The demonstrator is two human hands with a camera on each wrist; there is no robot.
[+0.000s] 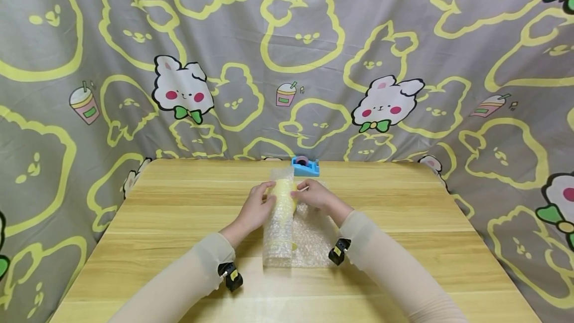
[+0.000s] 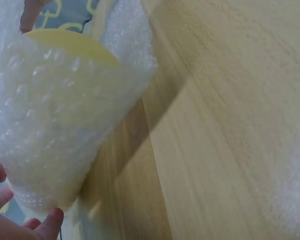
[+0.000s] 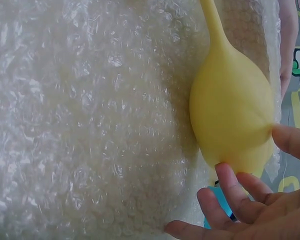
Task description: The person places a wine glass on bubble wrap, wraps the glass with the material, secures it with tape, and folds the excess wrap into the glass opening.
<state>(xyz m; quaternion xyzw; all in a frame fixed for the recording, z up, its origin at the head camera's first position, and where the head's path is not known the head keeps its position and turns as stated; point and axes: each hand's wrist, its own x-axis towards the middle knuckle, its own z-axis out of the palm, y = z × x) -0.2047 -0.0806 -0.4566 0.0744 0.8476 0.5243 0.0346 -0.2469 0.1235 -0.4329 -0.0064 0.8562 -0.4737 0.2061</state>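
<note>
A sheet of bubble wrap [image 1: 314, 238] lies on the table, its left part folded up over a yellow spoon [image 3: 232, 110]. The spoon's rounded bowl and thin neck show bare in the right wrist view. Through the wrap it looks yellow in the head view, and the left wrist view shows its curved edge. My left hand [image 1: 257, 207] holds the folded wrap from the left side, thumb and fingers near the top. From the right, my right hand [image 1: 317, 196] pinches the end of the bowl between thumb and fingers.
Behind the wrap, near the table's far edge, stands a blue tape dispenser [image 1: 306, 166] with a roll in it. A wooden table [image 1: 179, 213] lies beneath everything. A grey patterned curtain [image 1: 242, 39] hangs around its back and sides.
</note>
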